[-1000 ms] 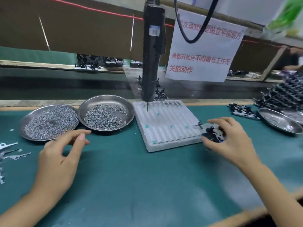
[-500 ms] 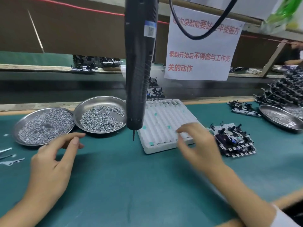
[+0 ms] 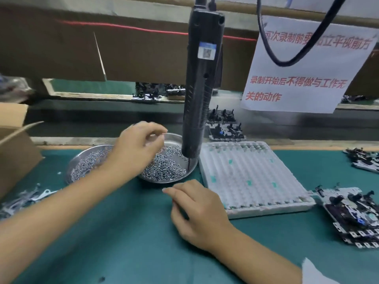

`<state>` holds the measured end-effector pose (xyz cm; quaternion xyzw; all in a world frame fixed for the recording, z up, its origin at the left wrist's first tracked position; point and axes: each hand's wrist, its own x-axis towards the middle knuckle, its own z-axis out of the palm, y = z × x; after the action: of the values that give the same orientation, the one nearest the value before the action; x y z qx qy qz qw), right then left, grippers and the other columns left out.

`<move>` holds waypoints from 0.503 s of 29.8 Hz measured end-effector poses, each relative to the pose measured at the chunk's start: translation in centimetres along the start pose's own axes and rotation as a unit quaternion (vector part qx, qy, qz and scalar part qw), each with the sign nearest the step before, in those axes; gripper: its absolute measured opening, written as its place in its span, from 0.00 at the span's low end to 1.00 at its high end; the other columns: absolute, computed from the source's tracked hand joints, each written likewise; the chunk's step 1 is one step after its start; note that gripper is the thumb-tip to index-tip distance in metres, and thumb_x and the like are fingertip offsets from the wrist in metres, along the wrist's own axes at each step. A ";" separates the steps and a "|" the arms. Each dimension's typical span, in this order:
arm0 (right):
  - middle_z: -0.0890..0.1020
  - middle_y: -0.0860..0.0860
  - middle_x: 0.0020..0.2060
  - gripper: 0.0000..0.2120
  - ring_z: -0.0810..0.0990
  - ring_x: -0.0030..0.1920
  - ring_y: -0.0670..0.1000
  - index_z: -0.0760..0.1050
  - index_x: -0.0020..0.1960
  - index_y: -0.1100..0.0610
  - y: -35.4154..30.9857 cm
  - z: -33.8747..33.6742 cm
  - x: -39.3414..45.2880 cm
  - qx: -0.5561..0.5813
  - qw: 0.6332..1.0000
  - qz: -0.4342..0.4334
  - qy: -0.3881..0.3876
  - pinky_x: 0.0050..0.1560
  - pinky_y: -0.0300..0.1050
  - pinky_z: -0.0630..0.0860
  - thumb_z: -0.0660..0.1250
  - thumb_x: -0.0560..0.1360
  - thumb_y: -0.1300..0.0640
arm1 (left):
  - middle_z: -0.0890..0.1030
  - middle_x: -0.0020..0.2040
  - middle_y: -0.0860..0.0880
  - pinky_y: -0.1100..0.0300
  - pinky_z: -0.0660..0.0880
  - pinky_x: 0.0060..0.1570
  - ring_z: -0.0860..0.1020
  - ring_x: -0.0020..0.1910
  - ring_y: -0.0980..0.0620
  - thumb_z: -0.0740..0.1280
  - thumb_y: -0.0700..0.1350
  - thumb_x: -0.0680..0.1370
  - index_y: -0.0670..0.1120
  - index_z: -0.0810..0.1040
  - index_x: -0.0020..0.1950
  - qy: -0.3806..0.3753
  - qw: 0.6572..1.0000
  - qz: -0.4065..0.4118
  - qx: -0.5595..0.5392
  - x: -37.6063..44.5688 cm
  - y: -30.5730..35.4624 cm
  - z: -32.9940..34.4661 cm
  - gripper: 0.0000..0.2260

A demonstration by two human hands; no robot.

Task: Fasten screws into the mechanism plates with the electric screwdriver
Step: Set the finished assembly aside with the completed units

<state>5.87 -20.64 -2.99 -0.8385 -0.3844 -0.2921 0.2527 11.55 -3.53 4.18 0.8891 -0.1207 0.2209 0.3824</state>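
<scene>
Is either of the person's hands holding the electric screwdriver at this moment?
No: the electric screwdriver hangs free, while the left hand is over the screw dish and the right hand is above the mat.

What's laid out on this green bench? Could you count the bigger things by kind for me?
Metal dishes of screws: 2
Hanging electric screwdriver: 1
White grid tray: 1
Cardboard box: 1
Paper sign: 1
Hands: 2
Total: 8
</scene>
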 end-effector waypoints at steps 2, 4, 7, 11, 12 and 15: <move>0.81 0.55 0.46 0.16 0.78 0.43 0.56 0.79 0.56 0.63 0.1 0.2 0.2 -0.001 1.000 0.006 -0.009 0.38 0.48 0.76 0.63 0.70 0.63 | 0.79 0.44 0.50 0.59 0.70 0.46 0.75 0.43 0.51 0.66 0.43 0.77 0.47 0.80 0.50 -0.061 0.998 -0.029 0.018 3.9 0.2 1.9 0.05; 0.81 0.55 0.47 0.17 0.78 0.43 0.56 0.79 0.57 0.62 0.1 0.3 0.4 -0.008 1.000 0.020 -0.016 0.38 0.48 0.76 0.62 0.70 0.62 | 0.80 0.46 0.45 0.53 0.74 0.49 0.77 0.47 0.44 0.65 0.39 0.77 0.42 0.78 0.46 -0.121 0.991 -0.041 0.029 7.1 0.6 4.4 0.02; 0.81 0.54 0.45 0.17 0.79 0.42 0.55 0.80 0.54 0.62 0.2 0.5 0.4 -0.012 0.999 0.027 -0.017 0.34 0.46 0.76 0.61 0.69 0.60 | 0.78 0.52 0.42 0.53 0.78 0.53 0.80 0.49 0.47 0.60 0.30 0.78 0.42 0.74 0.50 -0.192 0.966 -0.119 -0.123 10.0 0.8 7.8 0.08; 0.82 0.53 0.45 0.16 0.79 0.41 0.55 0.81 0.51 0.61 0.6 0.6 0.4 -0.020 1.000 0.018 0.015 0.31 0.44 0.74 0.63 0.67 0.58 | 0.71 0.66 0.47 0.74 0.72 0.50 0.77 0.50 0.70 0.71 0.41 0.75 0.39 0.62 0.73 -0.275 0.950 -0.110 -0.095 12.9 -0.4 12.3 0.30; 0.82 0.53 0.45 0.15 0.79 0.40 0.55 0.82 0.49 0.60 0.7 0.7 0.5 -0.023 0.999 0.018 0.022 0.30 0.43 0.73 0.63 0.66 0.57 | 0.66 0.72 0.47 0.69 0.68 0.59 0.73 0.62 0.63 0.75 0.51 0.70 0.42 0.58 0.75 -0.303 0.945 -0.116 -0.048 13.6 -0.7 13.3 0.41; 0.83 0.51 0.42 0.13 0.79 0.37 0.53 0.83 0.45 0.58 0.7 0.7 1.0 -0.042 0.997 0.027 0.053 0.27 0.43 0.70 0.65 0.63 0.57 | 0.60 0.76 0.49 0.51 0.62 0.68 0.63 0.73 0.48 0.75 0.71 0.52 0.51 0.55 0.77 -0.340 0.931 -0.129 0.032 15.0 -1.2 15.1 0.60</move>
<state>7.18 -20.04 -2.96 -0.8418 -0.3351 -0.3449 0.2452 29.66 -14.48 1.48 0.9308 -0.1208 -0.1414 0.3146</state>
